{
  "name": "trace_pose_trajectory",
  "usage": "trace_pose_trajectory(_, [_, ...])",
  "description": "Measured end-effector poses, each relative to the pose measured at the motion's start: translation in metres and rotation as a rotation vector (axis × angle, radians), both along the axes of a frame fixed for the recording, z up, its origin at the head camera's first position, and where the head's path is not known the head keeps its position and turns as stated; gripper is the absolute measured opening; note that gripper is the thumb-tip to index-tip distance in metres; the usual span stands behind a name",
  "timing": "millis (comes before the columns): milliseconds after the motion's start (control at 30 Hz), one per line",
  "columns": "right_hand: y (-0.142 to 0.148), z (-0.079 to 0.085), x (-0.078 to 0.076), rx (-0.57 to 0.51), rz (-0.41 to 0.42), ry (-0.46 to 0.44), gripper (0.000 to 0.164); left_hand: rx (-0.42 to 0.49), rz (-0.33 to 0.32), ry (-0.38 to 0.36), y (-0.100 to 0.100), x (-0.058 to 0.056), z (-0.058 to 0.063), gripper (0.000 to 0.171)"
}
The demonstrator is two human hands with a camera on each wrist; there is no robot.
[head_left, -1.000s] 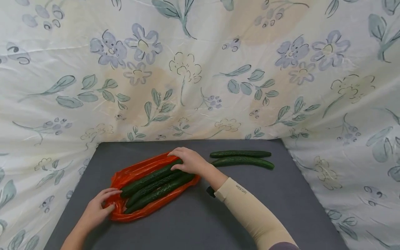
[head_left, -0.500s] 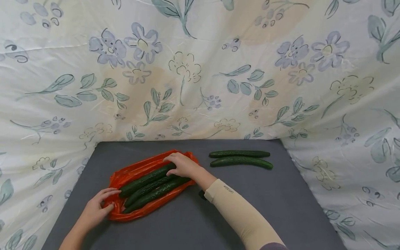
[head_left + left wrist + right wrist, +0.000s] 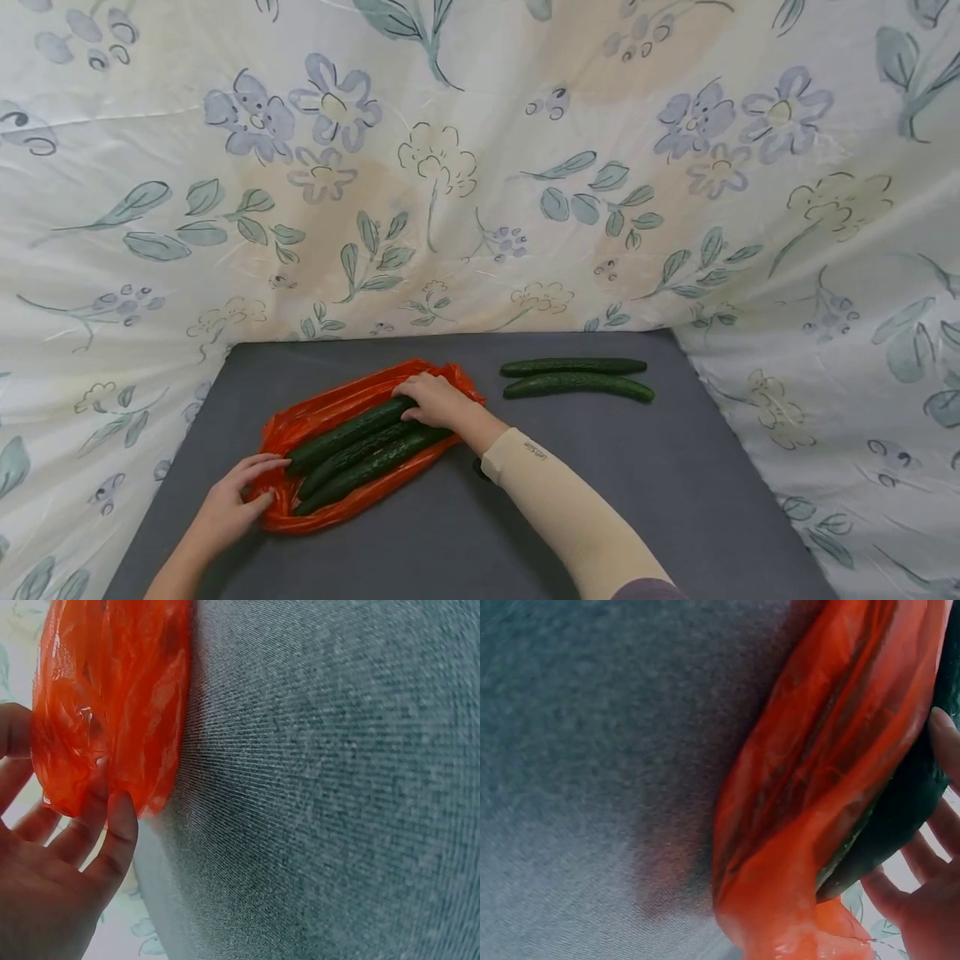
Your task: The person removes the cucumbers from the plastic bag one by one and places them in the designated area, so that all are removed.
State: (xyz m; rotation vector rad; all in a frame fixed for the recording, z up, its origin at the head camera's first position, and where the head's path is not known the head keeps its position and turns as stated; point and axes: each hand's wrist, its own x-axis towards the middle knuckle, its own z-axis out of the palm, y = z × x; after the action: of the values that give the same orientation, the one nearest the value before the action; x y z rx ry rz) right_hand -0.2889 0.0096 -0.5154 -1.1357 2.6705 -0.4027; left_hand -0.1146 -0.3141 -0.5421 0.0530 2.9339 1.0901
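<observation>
Three dark green cucumbers lie side by side in an open red plastic bag (image 3: 300,425) on the left of the table. My right hand (image 3: 441,404) grips the right end of the far cucumber (image 3: 348,433), thumb on its near side and fingers over its far side. The middle cucumber (image 3: 363,457) and the near cucumber (image 3: 367,473) run alongside, their right ends partly hidden by this hand. At the bag's left end, my left hand (image 3: 236,498) holds the gathered plastic between thumb and fingers. In the left wrist view its fingertips (image 3: 124,810) press on the red film.
Two more cucumbers lie loose at the back right: a straight cucumber (image 3: 573,367) and a slightly curved cucumber (image 3: 577,385) in front of it. The grey table (image 3: 637,475) is bordered behind and at both sides by a floral cloth (image 3: 480,208).
My right hand has moved left and slightly nearer along the cucumbers, and the bag's right rim now shows behind it. My left hand stays at the bag's left end.
</observation>
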Motion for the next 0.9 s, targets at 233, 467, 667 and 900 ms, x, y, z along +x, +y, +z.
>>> trace_pose_trajectory(233, [-0.004, -0.003, 0.000, 0.018, 0.027, -0.040, 0.047, -0.007, -0.002, -0.002, -0.001, 0.002, 0.001, 0.041])
trace_pose_trajectory(467, [-0.001, -0.001, 0.003, -0.011, 0.048, -0.031, 0.047, -0.028, -0.014, -0.016, -0.003, 0.003, 0.003, 0.040])
trace_pose_trajectory(667, [0.004, 0.008, 0.000, -0.019, 0.077, 0.067, 0.046, -0.026, -0.019, 0.011, -0.001, 0.001, 0.006, 0.033])
trace_pose_trajectory(900, [0.009, 0.015, -0.006, -0.033, 0.078, 0.100, 0.046, -0.047, -0.010, 0.011, 0.000, -0.001, 0.010, 0.032])
